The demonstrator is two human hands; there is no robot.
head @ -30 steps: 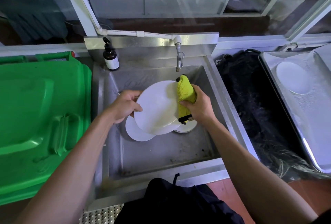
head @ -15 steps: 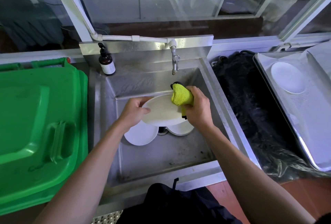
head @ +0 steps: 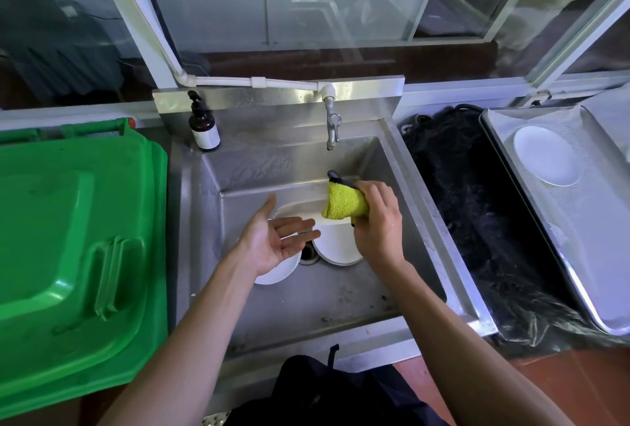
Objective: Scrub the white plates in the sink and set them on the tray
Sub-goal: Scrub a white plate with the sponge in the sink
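Three white plates lie in the steel sink [head: 306, 306]: a far plate [head: 296, 209], a right plate [head: 337, 250] by the drain, and a left plate [head: 276, 274] partly hidden under my left hand. My left hand [head: 276, 238] hovers over them, palm up, fingers straight, holding nothing. My right hand [head: 378, 224] grips a yellow-green cloth [head: 344, 204] just over the far plate's right edge. On the metal tray [head: 596, 238] at the right lies one more white plate [head: 545, 156].
A tap [head: 332, 125] hangs over the sink's back edge, with a brown pump bottle [head: 204, 129] at the back left corner. A green bin lid [head: 68, 238] fills the left. Black plastic sheeting [head: 477, 221] lies between sink and tray. A dark bag [head: 324, 391] sits below.
My left hand let go of the plate it held tilted up; that plate now lies in the sink. The hand opened palm up. The right hand kept the cloth.
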